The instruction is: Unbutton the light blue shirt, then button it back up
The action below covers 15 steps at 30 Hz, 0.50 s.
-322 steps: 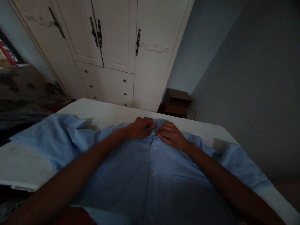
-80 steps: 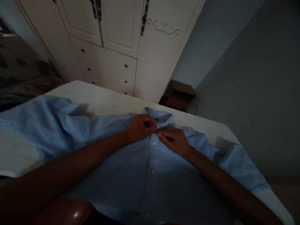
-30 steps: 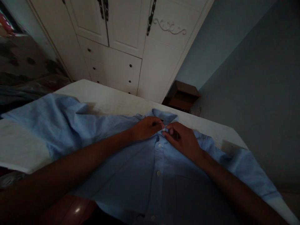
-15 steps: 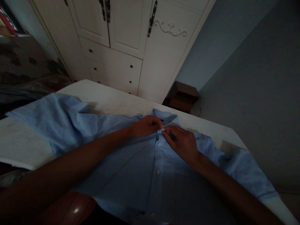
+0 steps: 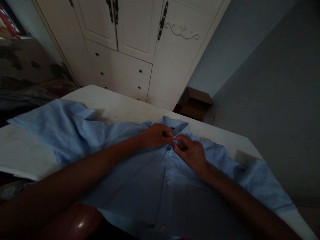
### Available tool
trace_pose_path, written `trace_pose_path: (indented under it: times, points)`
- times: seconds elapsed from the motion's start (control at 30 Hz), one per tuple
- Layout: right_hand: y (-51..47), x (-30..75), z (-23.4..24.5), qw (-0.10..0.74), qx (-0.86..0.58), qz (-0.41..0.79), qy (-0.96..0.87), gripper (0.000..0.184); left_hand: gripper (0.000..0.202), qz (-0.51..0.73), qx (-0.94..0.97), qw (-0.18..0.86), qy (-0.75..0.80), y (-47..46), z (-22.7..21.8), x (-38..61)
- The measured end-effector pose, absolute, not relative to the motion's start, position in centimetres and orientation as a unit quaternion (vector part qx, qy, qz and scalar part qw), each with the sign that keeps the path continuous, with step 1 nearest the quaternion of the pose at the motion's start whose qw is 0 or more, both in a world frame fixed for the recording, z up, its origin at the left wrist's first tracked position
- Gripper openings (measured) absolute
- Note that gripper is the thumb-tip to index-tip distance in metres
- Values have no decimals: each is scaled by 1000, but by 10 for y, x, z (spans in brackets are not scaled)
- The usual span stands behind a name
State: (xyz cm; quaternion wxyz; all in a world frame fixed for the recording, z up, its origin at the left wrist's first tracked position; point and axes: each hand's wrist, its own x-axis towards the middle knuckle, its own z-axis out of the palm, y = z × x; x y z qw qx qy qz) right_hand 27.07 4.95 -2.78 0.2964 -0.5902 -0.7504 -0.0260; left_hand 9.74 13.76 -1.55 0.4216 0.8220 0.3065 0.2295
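A light blue button-up shirt (image 5: pixel 140 180) lies spread face up, its collar (image 5: pixel 178 124) at the far edge and its sleeves out to both sides. Just below the collar, my left hand (image 5: pixel 157 135) pinches the front edge of the shirt. Facing it, my right hand (image 5: pixel 191 150) pinches the same spot with thumb and forefinger, the fingertips of both hands almost touching. Whatever small part sits between the fingertips is mostly hidden. Lower on the placket, a white button (image 5: pixel 168 182) shows.
The shirt rests on a white table (image 5: pixel 120 103). Beyond it stands a white wardrobe (image 5: pixel 135 33) with drawers, and a small brown cabinet (image 5: pixel 196 101) by the wall. A dark red seat (image 5: pixel 75 221) is below at the near left.
Both hands stay at the collar. My right hand has shifted slightly left and its fingers have curled a little; my left fingers have moved slightly.
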Motion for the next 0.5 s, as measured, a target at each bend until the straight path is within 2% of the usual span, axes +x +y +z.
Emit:
trace_pose_path:
  times: [0.23,0.5]
  points:
    - [53,272,-30,292,-598,24,-746,15,10,254,832,386,306,135,-19,99]
    - [54,272,-31,274,-618,-4,-737,14,6,245,854,310,338,136,-18,100]
